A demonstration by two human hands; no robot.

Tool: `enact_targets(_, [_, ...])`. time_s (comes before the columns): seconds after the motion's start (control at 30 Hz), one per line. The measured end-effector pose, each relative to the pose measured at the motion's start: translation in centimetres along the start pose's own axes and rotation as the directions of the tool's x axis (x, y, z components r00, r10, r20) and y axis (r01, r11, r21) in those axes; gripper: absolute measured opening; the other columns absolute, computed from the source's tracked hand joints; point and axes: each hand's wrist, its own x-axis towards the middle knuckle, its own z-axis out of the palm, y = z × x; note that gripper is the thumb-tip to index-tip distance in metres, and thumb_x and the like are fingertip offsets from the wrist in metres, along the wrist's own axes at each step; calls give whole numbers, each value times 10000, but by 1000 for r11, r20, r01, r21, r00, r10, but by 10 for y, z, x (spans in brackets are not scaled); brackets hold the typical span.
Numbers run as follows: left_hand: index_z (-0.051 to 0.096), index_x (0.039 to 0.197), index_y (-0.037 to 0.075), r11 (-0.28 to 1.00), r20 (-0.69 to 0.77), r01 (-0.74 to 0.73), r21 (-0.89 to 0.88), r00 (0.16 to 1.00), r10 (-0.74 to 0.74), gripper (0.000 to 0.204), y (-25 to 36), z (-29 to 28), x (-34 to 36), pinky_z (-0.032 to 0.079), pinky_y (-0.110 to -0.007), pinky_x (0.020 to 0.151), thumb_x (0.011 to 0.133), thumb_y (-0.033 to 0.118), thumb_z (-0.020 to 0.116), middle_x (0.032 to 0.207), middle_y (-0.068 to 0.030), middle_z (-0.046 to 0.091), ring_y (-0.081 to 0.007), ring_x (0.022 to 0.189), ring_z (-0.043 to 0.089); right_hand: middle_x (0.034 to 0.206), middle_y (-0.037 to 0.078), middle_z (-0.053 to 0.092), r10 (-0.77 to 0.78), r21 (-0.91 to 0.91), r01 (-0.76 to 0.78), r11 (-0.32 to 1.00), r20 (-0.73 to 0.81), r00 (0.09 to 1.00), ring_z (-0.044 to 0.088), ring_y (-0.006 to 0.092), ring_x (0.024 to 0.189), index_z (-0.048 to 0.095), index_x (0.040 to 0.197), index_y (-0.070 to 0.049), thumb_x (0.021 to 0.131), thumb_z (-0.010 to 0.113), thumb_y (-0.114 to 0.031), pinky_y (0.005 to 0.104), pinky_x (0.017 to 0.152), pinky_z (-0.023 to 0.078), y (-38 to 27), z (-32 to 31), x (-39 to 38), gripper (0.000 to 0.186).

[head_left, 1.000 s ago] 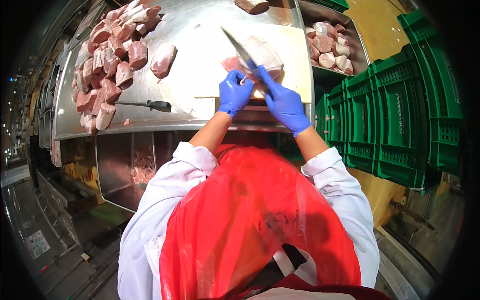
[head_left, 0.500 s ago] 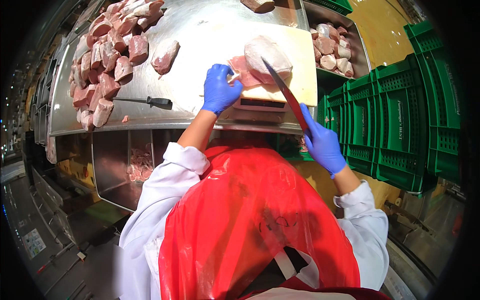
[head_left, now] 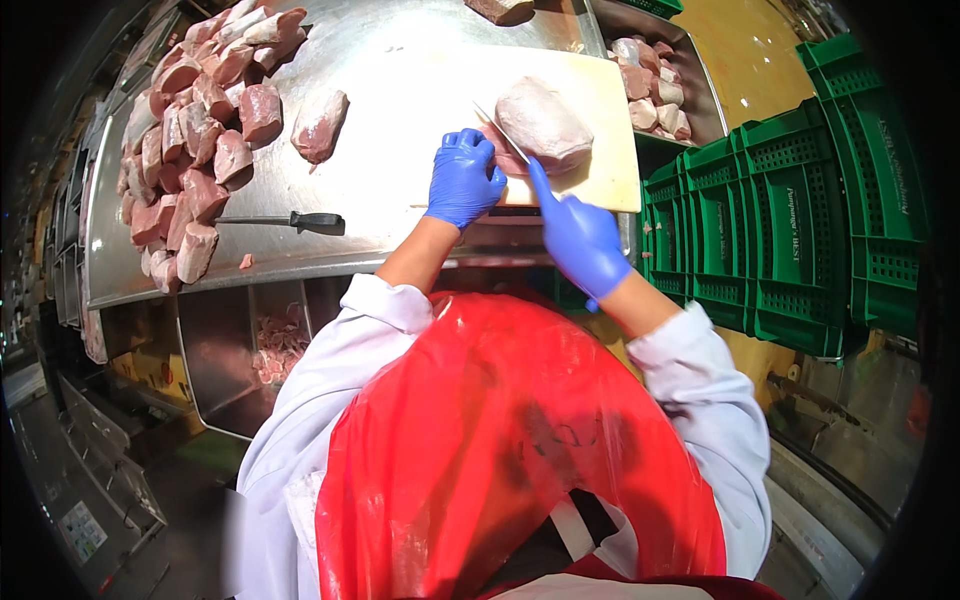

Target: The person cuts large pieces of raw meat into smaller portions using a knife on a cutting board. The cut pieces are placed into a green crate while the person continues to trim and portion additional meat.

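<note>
A pale, fat-covered chunk of raw meat [head_left: 545, 122] lies on the white cutting board [head_left: 610, 85]. A thin reddish flap [head_left: 508, 163] spreads from its left side. In a blue glove, my left hand [head_left: 466, 180] is closed at that flap's near-left edge, its fingertips partly hidden. My gloved right hand [head_left: 582, 240] grips a knife, whose handle the fingers cover. The narrow knife blade [head_left: 516, 148] points away and to the left, lying over the flap along the chunk's left side.
Left on the steel table [head_left: 270, 180] is a heap of meat pieces [head_left: 185, 140], a single piece [head_left: 320, 126] and a black-handled sharpening steel [head_left: 315, 219]. Below sits a metal bin [head_left: 222, 350] with trimmings. Green crates [head_left: 790, 230] stand right, beyond a meat-filled tray [head_left: 705, 85].
My right hand has swung left and inward, bringing the blade from on top of the chunk to its left side. My left hand has shifted slightly right, and its fingers are curled tighter.
</note>
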Motion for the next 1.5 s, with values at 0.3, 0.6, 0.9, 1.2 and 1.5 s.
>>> enact_targets(0.3, [678, 859, 72, 995, 58, 100, 12, 993, -101, 116, -71, -31, 57, 527, -478, 810, 746, 93, 662, 959, -184, 644, -398, 921, 602, 748, 203, 628, 214, -98, -191, 977, 364, 907, 622, 372, 595, 272, 1586, -154, 837, 548, 2, 480, 572, 504, 6, -95, -130, 813])
enact_targets(0.6, [650, 896, 40, 963, 316, 148, -223, 946, -73, 140, -72, -33, 81, 545, -373, 798, 805, 130, 708, 933, -148, 720, -293, 841, 694, 592, 82, 532, 567, 593, -500, 632, 86, 819, 517, 131, 515, 244, 1603, -169, 892, 524, 3, 300, 540, 435, 4, -64, -143, 784])
enact_targets(0.9, [609, 928, 57, 782, 766, 457, -424, 642, 40, 321, 113, -21, 139, 356, -235, 400, 927, 371, 676, 664, -10, 565, -67, 453, 456, 775, 21, 638, 741, 868, -295, 399, -116, 661, 527, 62, 573, 241, 1607, -185, 925, 514, 19, 237, 530, 464, 52, -54, -162, 762])
enact_targets(1.2, [553, 1316, 21, 950, 676, 31, -310, 710, 197, 525, 90, 73, 216, 523, -322, 826, 946, 380, 652, 1134, -95, 645, -177, 982, 624, 1016, 72, 651, 832, 975, -94, 203, -121, 541, 575, 80, 655, 153, 1618, -140, 955, 537, 52, 215, 537, 490, 78, -4, -179, 790])
enact_targets(1.5, [642, 1289, 29, 725, 718, 387, -570, 663, 211, 385, -56, 54, 182, 383, -331, 1115, 1057, 240, 419, 1319, -92, 629, -204, 1244, 550, 962, 101, 637, 661, 981, 144, -127, -25, 750, 642, 143, 672, 416, 1371, 6, 939, 585, 10, 250, 504, 534, 36, 45, -15, 463])
